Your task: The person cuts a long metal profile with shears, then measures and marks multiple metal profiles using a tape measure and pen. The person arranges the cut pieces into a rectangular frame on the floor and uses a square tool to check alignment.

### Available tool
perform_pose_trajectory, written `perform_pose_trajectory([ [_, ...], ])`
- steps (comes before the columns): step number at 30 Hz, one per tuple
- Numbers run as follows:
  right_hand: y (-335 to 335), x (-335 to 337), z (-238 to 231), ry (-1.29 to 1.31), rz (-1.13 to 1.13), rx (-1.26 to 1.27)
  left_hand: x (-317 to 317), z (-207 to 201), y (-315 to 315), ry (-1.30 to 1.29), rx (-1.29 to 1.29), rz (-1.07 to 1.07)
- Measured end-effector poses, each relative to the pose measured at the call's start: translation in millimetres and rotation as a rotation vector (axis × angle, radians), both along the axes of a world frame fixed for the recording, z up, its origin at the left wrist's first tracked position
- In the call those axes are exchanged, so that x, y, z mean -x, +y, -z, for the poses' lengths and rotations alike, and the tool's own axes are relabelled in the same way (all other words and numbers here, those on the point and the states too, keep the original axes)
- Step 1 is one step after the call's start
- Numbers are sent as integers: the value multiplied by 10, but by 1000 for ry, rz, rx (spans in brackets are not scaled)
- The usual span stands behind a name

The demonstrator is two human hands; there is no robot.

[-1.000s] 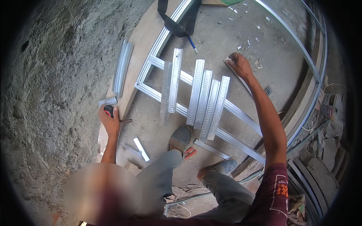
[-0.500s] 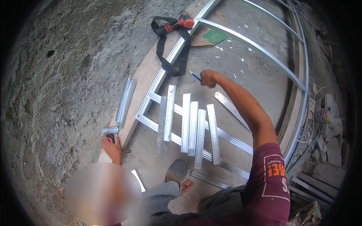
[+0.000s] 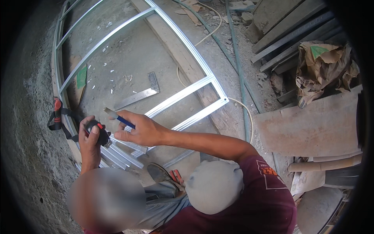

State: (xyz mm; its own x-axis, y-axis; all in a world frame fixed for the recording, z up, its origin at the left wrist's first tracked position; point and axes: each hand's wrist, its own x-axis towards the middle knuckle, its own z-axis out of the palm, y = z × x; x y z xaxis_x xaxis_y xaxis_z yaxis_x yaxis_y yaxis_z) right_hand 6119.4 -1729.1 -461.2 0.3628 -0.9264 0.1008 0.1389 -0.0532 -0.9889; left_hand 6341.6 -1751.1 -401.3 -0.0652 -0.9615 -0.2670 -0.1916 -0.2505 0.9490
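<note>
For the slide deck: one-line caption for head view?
Left hand holds tape measure, right hand a pen, above metal frame.

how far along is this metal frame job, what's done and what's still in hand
Done, by the look of it: the long metal frame lies assembled on the floor, rails and cross pieces joined. In hand: the left hand holds a black tape measure, the right hand a blue pencil, over short loose channel pieces. Those pieces apparently remain to be fitted.

A person crouches over a metal frame (image 3: 187, 91) on a concrete floor, left hand (image 3: 89, 137) gripping a black tape measure (image 3: 98, 132), right hand (image 3: 141, 130) holding a blue pencil (image 3: 119, 118). A steel square (image 3: 138, 95) lies at frame centre; torn paper sacks (image 3: 325, 62) sit upper right.
</note>
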Motion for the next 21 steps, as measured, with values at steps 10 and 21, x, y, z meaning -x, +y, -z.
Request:
perform_pose_trajectory([
  [10, 523, 1563, 373, 170, 595, -280, 2152, 894, 489, 181, -332, 237],
  [21, 854, 1750, 458, 62, 285, -515, 2001, 744, 635, -474, 391, 764],
])
